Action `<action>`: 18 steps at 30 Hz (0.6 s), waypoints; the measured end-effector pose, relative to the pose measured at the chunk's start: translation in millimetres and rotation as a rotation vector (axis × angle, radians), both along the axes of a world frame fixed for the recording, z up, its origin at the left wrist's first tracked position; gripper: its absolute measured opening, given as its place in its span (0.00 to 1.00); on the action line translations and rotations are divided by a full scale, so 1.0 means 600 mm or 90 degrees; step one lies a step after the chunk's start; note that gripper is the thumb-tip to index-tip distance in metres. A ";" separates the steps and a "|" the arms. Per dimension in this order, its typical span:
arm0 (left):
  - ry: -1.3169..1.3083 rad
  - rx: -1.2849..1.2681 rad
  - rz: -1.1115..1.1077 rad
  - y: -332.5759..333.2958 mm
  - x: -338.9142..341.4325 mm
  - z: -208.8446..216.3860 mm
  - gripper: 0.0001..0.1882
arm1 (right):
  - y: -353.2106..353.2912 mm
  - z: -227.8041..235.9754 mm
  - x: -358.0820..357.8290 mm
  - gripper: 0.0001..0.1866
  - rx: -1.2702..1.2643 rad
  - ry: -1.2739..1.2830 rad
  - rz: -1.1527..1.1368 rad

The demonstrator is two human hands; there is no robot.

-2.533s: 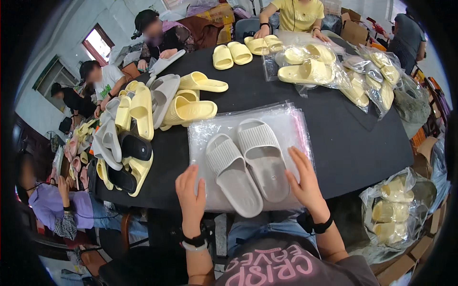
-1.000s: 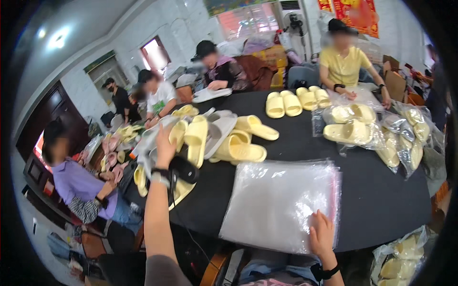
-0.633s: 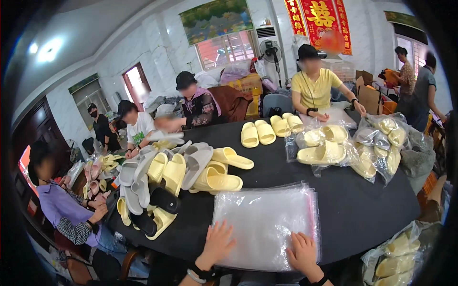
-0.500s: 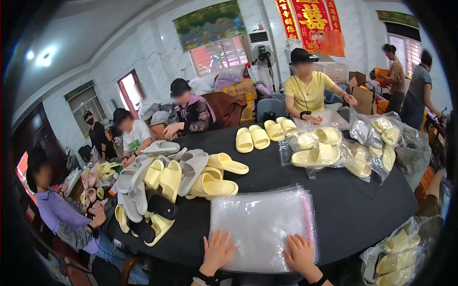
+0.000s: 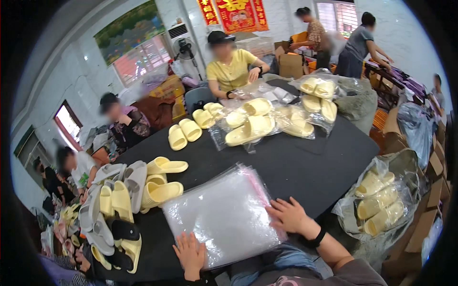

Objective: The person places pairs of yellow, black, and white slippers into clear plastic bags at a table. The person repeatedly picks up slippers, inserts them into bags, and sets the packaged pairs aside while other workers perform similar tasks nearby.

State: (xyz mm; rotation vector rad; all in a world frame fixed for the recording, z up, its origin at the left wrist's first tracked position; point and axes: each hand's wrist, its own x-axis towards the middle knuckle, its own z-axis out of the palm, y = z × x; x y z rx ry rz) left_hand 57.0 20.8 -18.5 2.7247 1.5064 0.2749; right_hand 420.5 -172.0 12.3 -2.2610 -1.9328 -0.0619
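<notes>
A stack of clear plastic bags (image 5: 217, 209) with a pink strip along its right edge lies on the black table in front of me. My left hand (image 5: 189, 251) rests flat on the near left corner of the stack, fingers spread. On the right edge, by the pink strip, lies my right hand (image 5: 289, 215), its fingers stretched out and holding nothing. Left of the bags is a heap of loose slippers, with grey slippers (image 5: 137, 183), yellow slippers (image 5: 162, 193) and black slippers (image 5: 125, 229) mixed together.
Yellow slippers in clear bags (image 5: 251, 128) lie on the table's far side, beside unbagged pairs (image 5: 185, 133). A sack (image 5: 350, 221) at the right holds more bagged yellow slippers. Across the black table (image 5: 305, 162) sits a person in yellow (image 5: 231, 69); others work around the room.
My view has swung to the right, bringing more of the sack and cartons into sight. My hands stay on the bag stack; the right one now lies across its right edge.
</notes>
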 end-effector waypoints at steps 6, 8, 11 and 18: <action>-0.014 -0.014 0.028 -0.008 -0.008 0.003 0.35 | 0.098 0.061 0.187 0.34 0.096 0.106 -0.133; -0.004 -0.007 0.027 -0.007 -0.010 0.002 0.35 | 0.163 0.092 0.210 0.35 0.151 0.128 -0.159; 0.003 0.003 0.018 -0.002 -0.008 -0.007 0.35 | 0.271 0.109 0.207 0.33 0.217 0.013 -0.111; 0.029 -0.022 0.032 -0.002 -0.017 -0.004 0.37 | 0.495 0.076 0.149 0.23 0.131 -0.283 0.039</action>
